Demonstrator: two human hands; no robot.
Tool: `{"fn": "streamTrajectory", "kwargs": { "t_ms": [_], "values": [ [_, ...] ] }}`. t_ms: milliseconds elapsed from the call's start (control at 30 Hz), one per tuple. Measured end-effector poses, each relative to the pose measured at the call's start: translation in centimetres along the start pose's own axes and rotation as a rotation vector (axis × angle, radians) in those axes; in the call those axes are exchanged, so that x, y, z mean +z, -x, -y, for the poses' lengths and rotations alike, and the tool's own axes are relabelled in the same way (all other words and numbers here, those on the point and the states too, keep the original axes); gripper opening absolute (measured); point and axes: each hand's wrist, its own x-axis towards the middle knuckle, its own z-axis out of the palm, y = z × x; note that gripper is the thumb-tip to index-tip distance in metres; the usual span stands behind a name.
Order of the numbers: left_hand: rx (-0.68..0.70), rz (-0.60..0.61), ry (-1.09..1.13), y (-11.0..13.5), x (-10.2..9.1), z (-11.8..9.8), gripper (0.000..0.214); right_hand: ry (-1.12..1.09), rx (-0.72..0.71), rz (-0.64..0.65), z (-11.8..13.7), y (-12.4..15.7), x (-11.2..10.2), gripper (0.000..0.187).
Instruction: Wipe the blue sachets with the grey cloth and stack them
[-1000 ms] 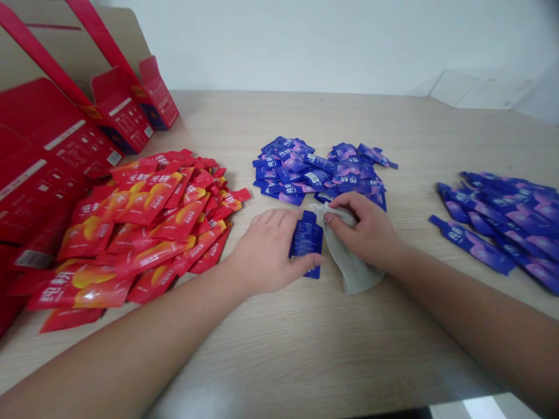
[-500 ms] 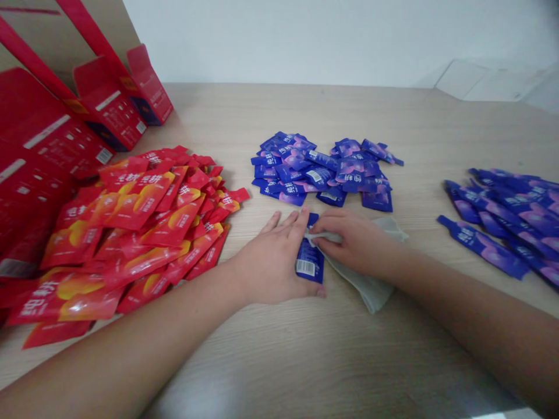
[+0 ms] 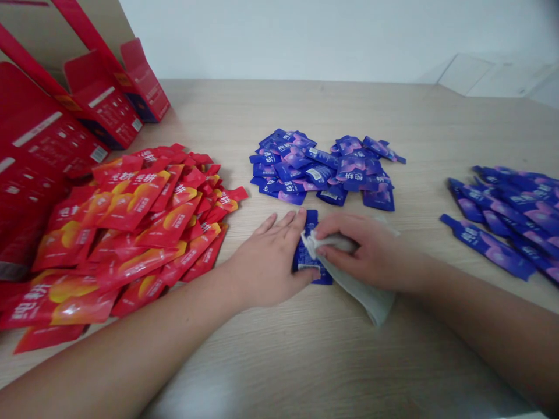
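Observation:
A dark blue pouch lies flat on the table, its printed side with the barcode facing up. My left hand rests flat with fingers stretched out, its forefinger and thumb pressing the pouch's left edge and lower part. Bunched in the closed fingers of my right hand is a whitish cloth, one end touching the pouch and the rest trailing toward me over the table. Part of the pouch is hidden under both hands.
Red pouches are heaped at left, before upright red boxes. Blue pouches lie piled beyond my hands, and more blue pouches are at right. A white wall borders the wooden table at the back.
My right hand has shifted slightly toward me with the cloth, across the blue pouch. My left thumb has moved up onto the pouch's barcode area. The view has shifted a little.

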Motion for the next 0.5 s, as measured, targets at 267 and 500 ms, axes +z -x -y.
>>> {"fn": "streamTrajectory", "kwargs": {
  "t_ms": [267,500],
  "values": [
    [0.026,-0.013,0.024,0.1,-0.1,0.1,0.114,0.067,-0.034,0.102,-1.6,-1.8,0.9,0.014],
    [0.016,0.026,0.01,0.0,-0.4,0.0,0.121,0.213,0.083,-0.053,-3.5,-2.2,0.9,0.017]
  ]
}}
